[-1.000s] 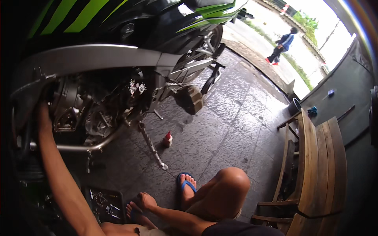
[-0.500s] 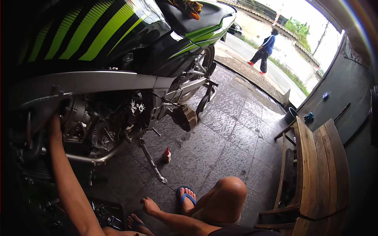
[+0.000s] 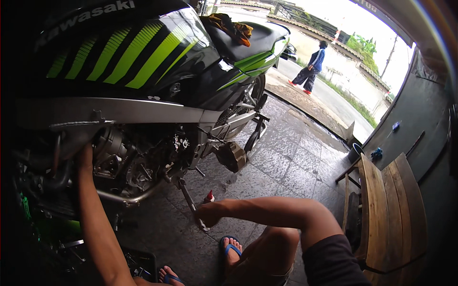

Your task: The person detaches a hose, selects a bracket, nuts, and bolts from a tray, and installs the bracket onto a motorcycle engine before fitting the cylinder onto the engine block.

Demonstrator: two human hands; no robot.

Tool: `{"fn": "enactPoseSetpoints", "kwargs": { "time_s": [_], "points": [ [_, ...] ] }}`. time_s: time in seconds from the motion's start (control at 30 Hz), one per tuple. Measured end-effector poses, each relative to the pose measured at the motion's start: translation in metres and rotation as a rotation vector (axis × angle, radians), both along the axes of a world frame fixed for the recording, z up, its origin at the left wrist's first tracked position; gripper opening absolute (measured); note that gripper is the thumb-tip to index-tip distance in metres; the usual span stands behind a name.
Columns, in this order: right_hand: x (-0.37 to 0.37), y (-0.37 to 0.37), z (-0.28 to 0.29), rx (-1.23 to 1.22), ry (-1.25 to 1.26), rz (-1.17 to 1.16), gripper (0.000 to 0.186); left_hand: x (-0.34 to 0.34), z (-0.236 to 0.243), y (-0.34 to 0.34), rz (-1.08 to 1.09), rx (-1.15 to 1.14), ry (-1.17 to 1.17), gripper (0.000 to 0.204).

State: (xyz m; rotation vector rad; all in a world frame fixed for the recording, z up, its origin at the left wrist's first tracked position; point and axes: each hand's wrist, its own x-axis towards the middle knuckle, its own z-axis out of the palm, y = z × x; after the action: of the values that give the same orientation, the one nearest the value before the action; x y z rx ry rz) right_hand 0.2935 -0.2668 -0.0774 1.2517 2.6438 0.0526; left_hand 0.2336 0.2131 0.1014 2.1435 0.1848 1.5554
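A black and green motorcycle [image 3: 143, 62] stands in front of me with its engine [image 3: 138, 162] exposed. My left hand [image 3: 85, 151] reaches up into the engine's left side under the silver frame rail, and its fingers are hidden behind parts. My right hand [image 3: 206, 215] is stretched out low over the tiled floor beside the side stand [image 3: 188, 198]. It is wrapped around a small white bottle [image 3: 209, 196] whose red cap sticks up above the fingers.
A wooden bench [image 3: 386, 200] stands at the right. A dark tray of tools [image 3: 140, 262] lies at the lower left near my feet in blue flip-flops [image 3: 231, 248]. An orange cloth [image 3: 231, 26] lies on the seat. A person [image 3: 312, 64] walks on the road outside.
My right arm has stretched forward from beside my knee to the small bottle by the side stand. My left hand has stayed in the engine. The view has tilted up.
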Motion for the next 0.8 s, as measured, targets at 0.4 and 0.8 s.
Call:
{"fn": "enactPoseSetpoints", "kwargs": {
  "time_s": [0.4, 0.8],
  "points": [
    [0.060, -0.126, -0.038, -0.328, 0.347, -1.163, 0.020, 0.020, 0.006, -0.020, -0.057, -0.015, -0.031, 0.047],
    [0.040, -0.114, -0.006, -0.362, 0.423, -1.341, 0.036, -0.019, 0.053, -0.103, -0.353, -0.243, -0.031, 0.024]
  ]
}}
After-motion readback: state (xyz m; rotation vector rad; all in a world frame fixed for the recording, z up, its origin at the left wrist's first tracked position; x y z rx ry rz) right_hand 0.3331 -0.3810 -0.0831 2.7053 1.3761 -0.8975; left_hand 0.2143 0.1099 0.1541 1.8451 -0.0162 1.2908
